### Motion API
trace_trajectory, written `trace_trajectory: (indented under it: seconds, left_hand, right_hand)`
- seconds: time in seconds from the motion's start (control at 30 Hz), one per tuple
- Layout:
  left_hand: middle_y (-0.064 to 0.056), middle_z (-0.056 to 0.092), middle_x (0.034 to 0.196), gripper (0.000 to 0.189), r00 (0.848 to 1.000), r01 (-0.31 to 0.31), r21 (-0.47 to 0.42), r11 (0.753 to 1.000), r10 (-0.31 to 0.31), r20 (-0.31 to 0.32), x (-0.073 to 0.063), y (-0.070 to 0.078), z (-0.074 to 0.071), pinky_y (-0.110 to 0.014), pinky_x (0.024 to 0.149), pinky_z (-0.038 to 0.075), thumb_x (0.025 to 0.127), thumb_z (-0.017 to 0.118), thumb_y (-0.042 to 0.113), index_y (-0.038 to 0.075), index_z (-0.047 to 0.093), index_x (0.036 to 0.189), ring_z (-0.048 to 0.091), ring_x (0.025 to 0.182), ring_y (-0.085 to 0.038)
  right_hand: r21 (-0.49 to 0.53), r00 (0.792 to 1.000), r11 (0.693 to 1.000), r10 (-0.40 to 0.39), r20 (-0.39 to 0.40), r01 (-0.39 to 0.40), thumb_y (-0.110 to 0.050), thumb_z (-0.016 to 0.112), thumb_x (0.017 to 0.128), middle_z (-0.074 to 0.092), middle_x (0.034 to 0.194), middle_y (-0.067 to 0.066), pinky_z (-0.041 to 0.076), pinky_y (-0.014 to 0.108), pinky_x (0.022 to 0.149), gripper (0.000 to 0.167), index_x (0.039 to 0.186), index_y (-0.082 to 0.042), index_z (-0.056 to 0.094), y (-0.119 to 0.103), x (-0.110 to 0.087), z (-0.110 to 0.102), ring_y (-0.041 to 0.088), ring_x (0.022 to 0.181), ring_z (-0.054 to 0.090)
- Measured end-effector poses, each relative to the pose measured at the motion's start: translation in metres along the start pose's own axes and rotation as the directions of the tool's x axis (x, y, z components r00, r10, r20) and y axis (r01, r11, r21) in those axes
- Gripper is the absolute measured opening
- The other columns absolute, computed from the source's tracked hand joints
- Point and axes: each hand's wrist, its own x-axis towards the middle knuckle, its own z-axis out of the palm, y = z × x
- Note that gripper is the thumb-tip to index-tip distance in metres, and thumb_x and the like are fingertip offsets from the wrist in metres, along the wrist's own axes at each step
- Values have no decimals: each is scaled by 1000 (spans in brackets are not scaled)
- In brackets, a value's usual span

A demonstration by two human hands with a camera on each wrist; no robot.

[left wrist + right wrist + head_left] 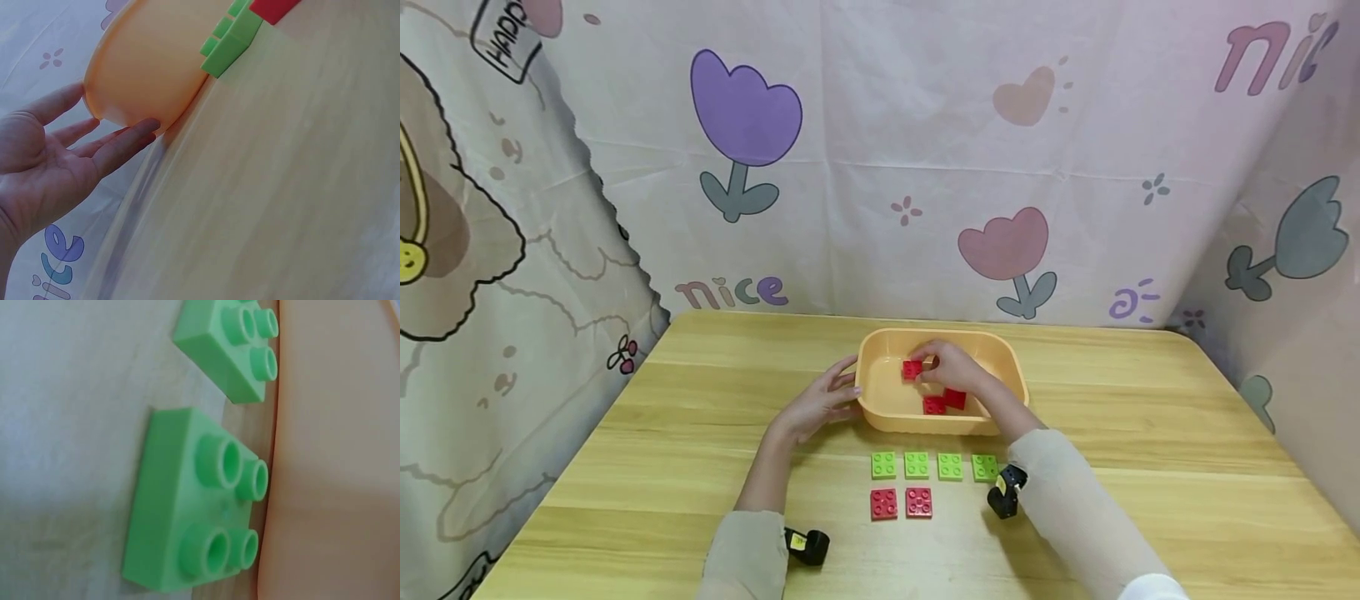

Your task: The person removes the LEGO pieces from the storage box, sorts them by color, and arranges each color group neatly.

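My left hand (818, 406) rests its spread, fairly straight fingers against the left end of a yellow-orange plastic tray (880, 422). In the left wrist view the fingertips (147, 127) touch the tray's outer wall (140, 75). Reaching over the near rim, my right hand (951, 367) pinches a red building brick (912, 370) between thumb and fingers inside the tray. Below that hand, two more red bricks (934, 405) lie on the tray floor, side by side. The right wrist view misses the hand and shows light green bricks (200, 506) beside the tray wall.
On the wooden table (625, 492), several light green bricks (917, 465) form a row in front of the tray. Two red bricks (883, 504) sit nearer, under the row's left half. A patterned cloth (880, 108) hangs behind the table.
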Motion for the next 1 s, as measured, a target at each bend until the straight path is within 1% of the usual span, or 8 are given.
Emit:
trace_trajectory:
  seconds: [0.1,0.23,0.47,0.63,0.73,0.9,1.0]
  left_hand:
    - [-23,19,146,63,1000,2,-3,1000,-2,0,0,-1,0,-49,96,37,94,49,6,11,15,147,34,125,-41]
    - [-24,19,146,63,1000,6,-1,1000,-6,-2,1,-2,0,-49,96,38,94,50,6,10,16,147,34,125,-41]
    - [-24,19,146,63,1000,-4,-12,1000,4,0,0,-2,-1,-49,96,38,94,50,5,11,16,147,34,125,-41]
    - [-25,18,146,63,1000,-22,-20,1000,22,18,0,-5,-2,-50,96,37,94,48,4,9,14,147,33,125,-42]
    - [-25,18,146,63,999,-24,-23,999,25,22,1,-6,-3,-50,96,37,94,48,4,9,14,147,33,125,-42]
    - [-23,19,146,64,1000,-11,-16,1000,11,11,2,-5,-3,-49,96,38,94,50,5,11,15,147,35,124,-40]
    - [-23,19,147,64,1000,-9,-14,1000,9,11,2,-3,-2,-48,95,39,94,50,5,11,15,147,35,124,-40]
  right_hand:
    - [-19,1000,1000,-21,-6,21,-2,70,78,61,98,6,45,25,65,30,107,-2,66,-2,-3,-2,18,75,49]
    - [-35,999,999,-30,-15,30,-3,71,77,61,98,6,45,25,63,30,107,-3,66,-6,-8,-4,17,73,49]
    - [-45,998,998,-49,-27,48,-5,72,77,59,91,3,45,25,58,29,105,-4,67,-15,-19,-9,17,71,49]
    - [-52,999,998,-34,-33,33,-9,73,77,59,92,1,45,26,58,29,105,-6,67,-24,-26,-14,18,75,51]
    - [-38,999,999,-27,-38,25,-9,73,77,60,93,1,46,26,60,30,106,-7,67,-29,-32,-17,20,79,52]
    - [-25,997,998,-52,-60,50,-10,74,76,61,97,1,46,28,65,30,105,-6,67,-36,-43,-21,23,82,53]
    - [-27,995,998,-59,-78,57,-10,74,75,61,97,0,46,29,66,31,105,-7,67,-39,-49,-24,21,82,52]
